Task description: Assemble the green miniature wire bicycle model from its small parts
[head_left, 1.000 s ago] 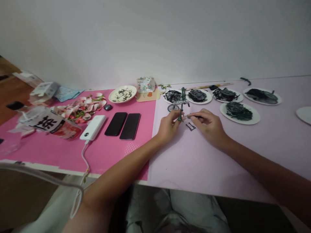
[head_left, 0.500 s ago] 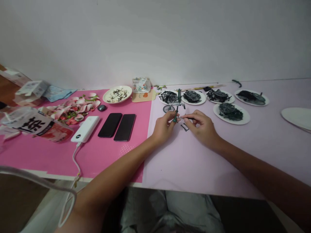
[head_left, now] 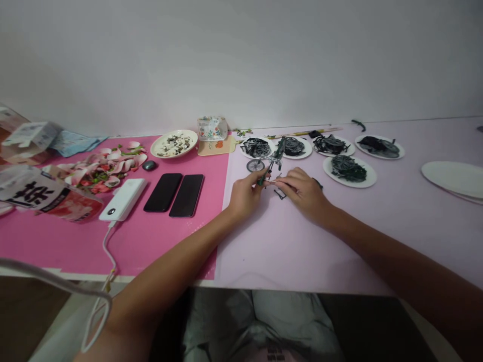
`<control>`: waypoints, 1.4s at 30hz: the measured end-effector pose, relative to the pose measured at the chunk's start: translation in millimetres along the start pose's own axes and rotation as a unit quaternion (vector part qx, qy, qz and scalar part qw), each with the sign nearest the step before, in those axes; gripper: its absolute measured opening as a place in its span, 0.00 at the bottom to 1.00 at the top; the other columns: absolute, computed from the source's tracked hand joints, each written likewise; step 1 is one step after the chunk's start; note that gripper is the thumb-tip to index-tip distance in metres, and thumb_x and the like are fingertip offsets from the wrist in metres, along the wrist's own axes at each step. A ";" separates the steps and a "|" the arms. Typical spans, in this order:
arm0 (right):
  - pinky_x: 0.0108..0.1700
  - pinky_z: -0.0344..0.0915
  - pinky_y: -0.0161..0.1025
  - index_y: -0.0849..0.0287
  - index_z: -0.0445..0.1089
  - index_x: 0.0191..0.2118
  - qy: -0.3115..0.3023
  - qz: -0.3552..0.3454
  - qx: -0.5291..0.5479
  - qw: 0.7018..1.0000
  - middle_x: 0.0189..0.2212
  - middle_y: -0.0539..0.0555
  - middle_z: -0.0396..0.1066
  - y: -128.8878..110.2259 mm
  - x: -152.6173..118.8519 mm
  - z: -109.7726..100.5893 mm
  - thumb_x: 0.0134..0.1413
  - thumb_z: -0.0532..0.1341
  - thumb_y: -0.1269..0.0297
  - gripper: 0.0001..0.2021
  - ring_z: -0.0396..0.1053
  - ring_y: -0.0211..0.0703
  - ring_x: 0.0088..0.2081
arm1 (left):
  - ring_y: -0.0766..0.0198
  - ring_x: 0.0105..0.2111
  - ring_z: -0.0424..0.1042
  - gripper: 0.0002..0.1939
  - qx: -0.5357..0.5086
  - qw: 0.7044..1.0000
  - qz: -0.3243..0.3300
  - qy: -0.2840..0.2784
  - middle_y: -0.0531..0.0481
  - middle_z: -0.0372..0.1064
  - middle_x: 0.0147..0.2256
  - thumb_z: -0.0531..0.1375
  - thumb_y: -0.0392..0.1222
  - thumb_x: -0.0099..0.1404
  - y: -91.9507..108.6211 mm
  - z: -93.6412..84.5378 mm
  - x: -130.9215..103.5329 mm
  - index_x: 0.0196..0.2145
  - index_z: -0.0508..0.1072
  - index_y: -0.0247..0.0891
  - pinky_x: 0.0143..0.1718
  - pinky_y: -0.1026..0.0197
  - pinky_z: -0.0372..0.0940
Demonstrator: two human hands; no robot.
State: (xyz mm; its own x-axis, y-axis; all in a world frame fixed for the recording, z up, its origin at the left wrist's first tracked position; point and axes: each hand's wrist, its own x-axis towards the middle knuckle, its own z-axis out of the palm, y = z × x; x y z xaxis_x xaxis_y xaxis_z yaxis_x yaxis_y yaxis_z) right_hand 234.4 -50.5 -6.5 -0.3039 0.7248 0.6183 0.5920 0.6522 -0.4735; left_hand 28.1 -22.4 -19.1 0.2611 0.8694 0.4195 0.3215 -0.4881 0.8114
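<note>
Model bicycle [head_left: 278, 155], dark green and grey, lay at my fingertips over the pale lilac part of the worktop [head_left: 287, 251], on the near side of the plates [head_left: 372, 181] of dark parts. My left hand [head_left: 244, 197] grasped its near green end between thumb and fingers. My right hand [head_left: 307, 195] grasped a slender tool [head_left: 273, 182], its tip directed at the left fingertips; whether it touched the bicycle, I could not tell. A small dark frame piece [head_left: 279, 195] lay just below the tool. Two phones [head_left: 187, 196] and a white power bank [head_left: 124, 200] lay to the left.
</note>
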 end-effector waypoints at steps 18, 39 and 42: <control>0.34 0.65 0.42 0.54 0.74 0.24 -0.012 0.225 0.167 0.960 0.23 0.52 0.72 -17.2 -3.8 8.9 0.66 0.54 0.28 0.35 0.68 0.43 0.25 | 0.57 0.43 0.86 0.22 0.152 0.987 0.054 0.013 0.49 0.86 0.43 0.61 0.32 0.73 -5.9 2.8 -4.7 0.62 0.78 0.44 0.46 0.60 0.76; 0.39 0.62 0.44 0.55 0.72 0.29 0.082 0.220 0.094 0.967 0.31 0.53 0.70 2.5 3.0 7.2 0.66 0.61 0.54 0.15 0.68 0.46 0.35 | 0.57 0.41 0.84 0.08 -0.018 0.999 0.038 -0.003 0.42 0.82 0.54 0.63 0.43 0.76 2.3 5.5 -5.1 0.50 0.69 0.44 0.36 0.58 0.76; 0.40 0.62 0.44 0.55 0.72 0.29 0.083 0.217 0.090 0.968 0.32 0.53 0.71 4.8 2.7 8.4 0.66 0.61 0.56 0.14 0.69 0.46 0.36 | 0.59 0.40 0.84 0.09 -0.017 0.999 0.048 -0.004 0.41 0.82 0.54 0.63 0.42 0.75 -0.2 7.1 -5.7 0.51 0.70 0.43 0.36 0.61 0.75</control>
State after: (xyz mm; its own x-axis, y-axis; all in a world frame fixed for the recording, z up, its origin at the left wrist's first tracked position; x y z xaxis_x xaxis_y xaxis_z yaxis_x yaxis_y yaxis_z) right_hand 230.1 -43.6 -12.4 0.0775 0.9033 0.4220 0.4922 0.3334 -0.8041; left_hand 33.0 -27.8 -24.6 0.2966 0.8183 0.4924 0.2643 -0.5658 0.7810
